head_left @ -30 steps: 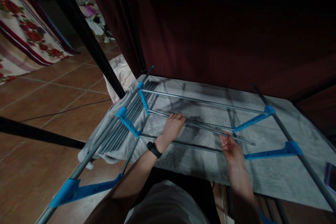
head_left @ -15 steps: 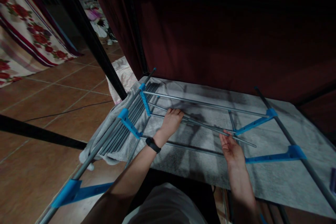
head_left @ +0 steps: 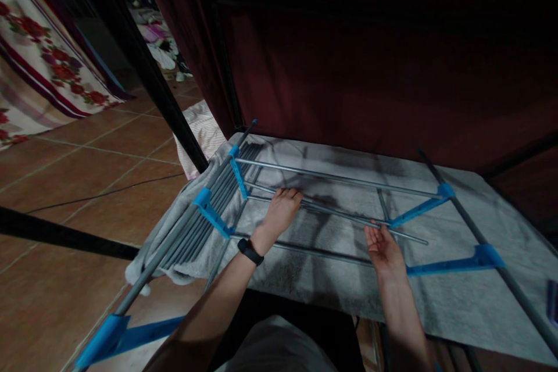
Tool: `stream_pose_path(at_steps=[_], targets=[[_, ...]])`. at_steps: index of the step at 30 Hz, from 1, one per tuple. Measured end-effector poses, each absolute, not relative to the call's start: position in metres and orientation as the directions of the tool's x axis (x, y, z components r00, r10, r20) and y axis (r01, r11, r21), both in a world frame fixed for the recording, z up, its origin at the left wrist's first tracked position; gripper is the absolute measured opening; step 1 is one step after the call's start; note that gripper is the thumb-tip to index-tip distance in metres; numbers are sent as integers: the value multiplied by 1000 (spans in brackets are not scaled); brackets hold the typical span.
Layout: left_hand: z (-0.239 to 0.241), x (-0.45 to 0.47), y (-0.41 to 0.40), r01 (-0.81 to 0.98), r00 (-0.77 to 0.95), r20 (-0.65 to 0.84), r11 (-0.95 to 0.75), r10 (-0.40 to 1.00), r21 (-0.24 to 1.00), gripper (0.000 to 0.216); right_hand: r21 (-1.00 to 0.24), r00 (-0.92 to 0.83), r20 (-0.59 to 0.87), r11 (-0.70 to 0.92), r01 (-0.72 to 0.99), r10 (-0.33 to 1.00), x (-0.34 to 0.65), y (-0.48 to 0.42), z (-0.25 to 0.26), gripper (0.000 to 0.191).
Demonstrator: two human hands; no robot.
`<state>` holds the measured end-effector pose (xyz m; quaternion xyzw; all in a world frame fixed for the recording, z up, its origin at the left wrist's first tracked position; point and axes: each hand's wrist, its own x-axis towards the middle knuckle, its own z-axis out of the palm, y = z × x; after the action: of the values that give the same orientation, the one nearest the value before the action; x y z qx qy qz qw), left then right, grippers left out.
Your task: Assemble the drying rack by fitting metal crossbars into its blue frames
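Observation:
A thin grey metal rod [head_left: 335,215] lies slantwise across a rack frame of grey tubes and blue plastic brackets [head_left: 425,206]. My left hand [head_left: 282,211], a dark watch on its wrist, curls over the rod's left part near a blue bracket [head_left: 239,177]. My right hand [head_left: 382,247] is palm up with its fingers under the rod's right part. Several loose grey rods [head_left: 204,215] lie bundled at the frame's left side on a grey cloth [head_left: 457,296].
The frame stands against a dark red fabric wall [head_left: 370,81]. A black pole [head_left: 148,81] slants at the left above a tiled floor [head_left: 65,197]. A flowered fabric [head_left: 39,75] hangs far left. A dark phone-like thing [head_left: 553,299] lies at the right edge.
Both hands have stayed on the rod and barely shifted along it. The view has swayed slightly.

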<state>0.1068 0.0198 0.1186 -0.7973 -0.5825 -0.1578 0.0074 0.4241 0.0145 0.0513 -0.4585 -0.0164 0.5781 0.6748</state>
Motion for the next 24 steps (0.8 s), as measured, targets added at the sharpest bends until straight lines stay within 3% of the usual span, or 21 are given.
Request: stream_pose_path(at_steps=[11,19,24], targets=[[76,82,4,916,163,273,-248,948,315,12,-689,364,-390,-6,-725,846,413,9,58,15],[34,54,7,819,203,355,-358,912,449,27,-706,401,-291,88,-703,869,422,10,61,11],[24,43,1,793,155,348,-327,924,514,34,-720,439,-237,146,-679,867,436,12,63,16]])
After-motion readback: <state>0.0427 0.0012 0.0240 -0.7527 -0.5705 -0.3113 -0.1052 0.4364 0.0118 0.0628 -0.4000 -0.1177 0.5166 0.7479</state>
